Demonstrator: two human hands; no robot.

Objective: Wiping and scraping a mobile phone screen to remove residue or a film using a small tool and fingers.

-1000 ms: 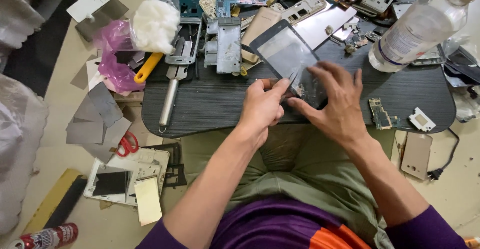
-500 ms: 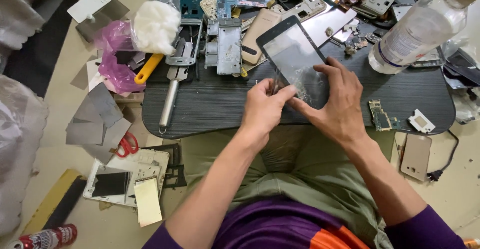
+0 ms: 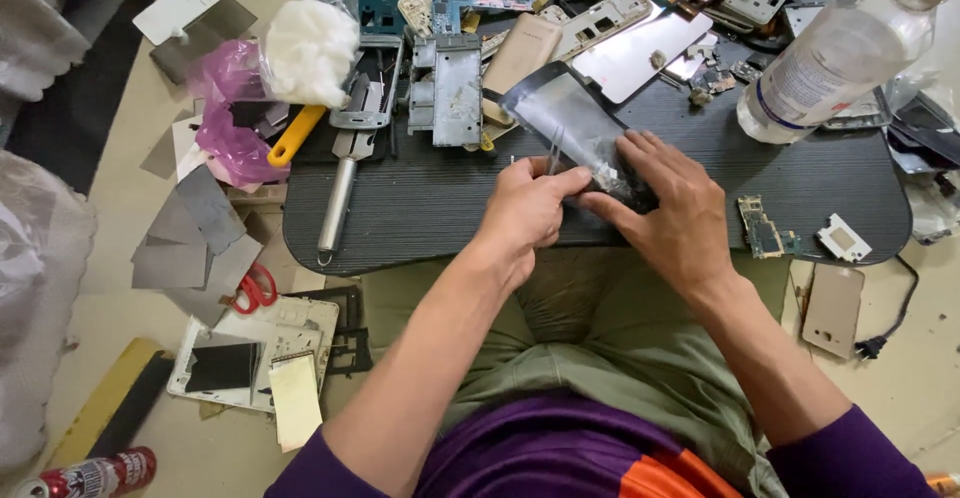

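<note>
Left hand (image 3: 528, 210): fingers pinched together on thin metal tweezers (image 3: 553, 150), whose tips touch the near part of the phone screen panel (image 3: 575, 128).
Right hand (image 3: 672, 206): laid flat, fingers spread, pressing down on the near end of the panel; it clamps nothing.
Phone screen panel: dark glass, tilted, lying on the black work mat (image 3: 450, 213) just ahead of both hands, its far end pointing toward the pile of parts.
Plastic bottle (image 3: 838, 53): clear, lying slanted at the mat's far right corner, with clear liquid inside; how full, I cannot tell.
Pink plastic bag (image 3: 225, 118): crumpled at the mat's left edge, dark bits inside.
Clear bag (image 3: 312, 43): holds white cotton wool, just behind the pink bag.
Far side of mat: phone frames (image 3: 445, 88), back covers and circuit boards heaped together, crowding the panel's far end.
Left of the hands: a silver metal tool (image 3: 340, 193) and a yellow-handled tool (image 3: 295, 135).
Right: small green circuit board (image 3: 762, 226) on the mat, gold phone (image 3: 833, 308) on the floor.
Floor left: grey sheets (image 3: 190, 233), red scissors (image 3: 255, 288).
</note>
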